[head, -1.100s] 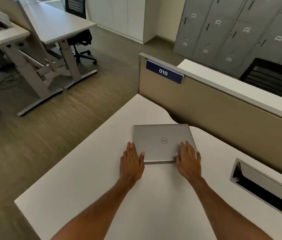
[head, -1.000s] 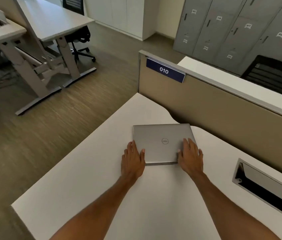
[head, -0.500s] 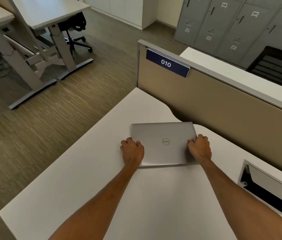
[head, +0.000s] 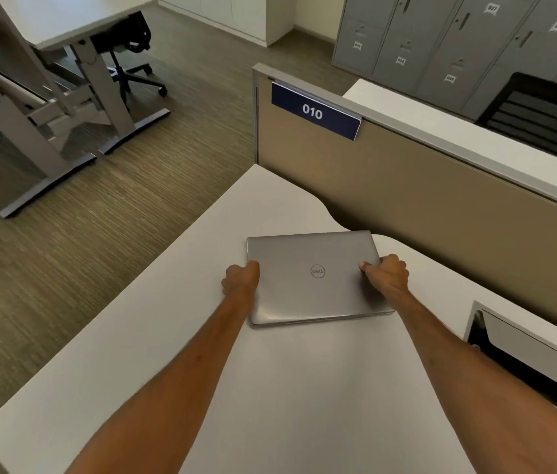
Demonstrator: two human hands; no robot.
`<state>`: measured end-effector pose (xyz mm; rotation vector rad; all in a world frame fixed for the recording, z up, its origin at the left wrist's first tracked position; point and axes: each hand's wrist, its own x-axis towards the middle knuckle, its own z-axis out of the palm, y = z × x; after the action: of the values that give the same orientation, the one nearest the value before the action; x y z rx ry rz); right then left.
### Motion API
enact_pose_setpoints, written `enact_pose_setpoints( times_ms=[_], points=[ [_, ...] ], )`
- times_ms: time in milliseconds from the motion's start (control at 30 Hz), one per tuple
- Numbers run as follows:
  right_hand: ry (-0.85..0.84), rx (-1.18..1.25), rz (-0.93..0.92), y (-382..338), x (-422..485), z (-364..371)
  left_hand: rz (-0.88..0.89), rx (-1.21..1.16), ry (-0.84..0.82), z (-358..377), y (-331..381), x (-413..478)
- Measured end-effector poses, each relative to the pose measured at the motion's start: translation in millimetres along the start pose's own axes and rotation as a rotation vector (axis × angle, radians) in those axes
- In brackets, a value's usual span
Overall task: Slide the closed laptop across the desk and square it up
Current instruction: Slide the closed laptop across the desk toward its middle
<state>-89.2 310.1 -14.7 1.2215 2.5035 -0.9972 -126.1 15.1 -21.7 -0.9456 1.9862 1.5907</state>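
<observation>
A closed silver laptop [head: 311,292] with a round logo lies flat on the white desk [head: 304,388], near the curved cut-out by the partition. My left hand [head: 241,278] grips its left edge, thumb on the lid, fingers curled at the side. My right hand [head: 386,277] holds the right edge the same way, thumb resting on the lid. The laptop's far edge sits close to the desk's back rim.
A tan partition [head: 441,206] with a blue "010" sign [head: 314,112] runs behind the desk. An open cable tray [head: 526,364] is set into the desk at right. The desk's left edge [head: 106,326] drops to the floor. Grey lockers [head: 441,46] stand beyond.
Both hands went from lying flat on the laptop's near corners to gripping its left and right edges. The laptop now appears turned slightly and nearer to me.
</observation>
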Motion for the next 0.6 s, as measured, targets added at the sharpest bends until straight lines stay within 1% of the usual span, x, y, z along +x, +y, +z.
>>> enact_pose_setpoints(
  times_ms=[233, 467, 600],
  points=[
    [0.022, 0.163, 0.026, 6.1, -17.0, 3.9, -0.045, -0.119, 0.017, 3.3, -7.5, -13.2],
    [0.048, 0.228, -0.002, 22.9, -51.7, -7.9, -0.049, -0.108, 0.057, -3.8, -35.3, -39.6],
    [0.061, 0.257, 0.004, 42.8, -76.8, -15.3, -0.034, -0.103, 0.046, -10.6, -51.4, -60.4]
  ],
)
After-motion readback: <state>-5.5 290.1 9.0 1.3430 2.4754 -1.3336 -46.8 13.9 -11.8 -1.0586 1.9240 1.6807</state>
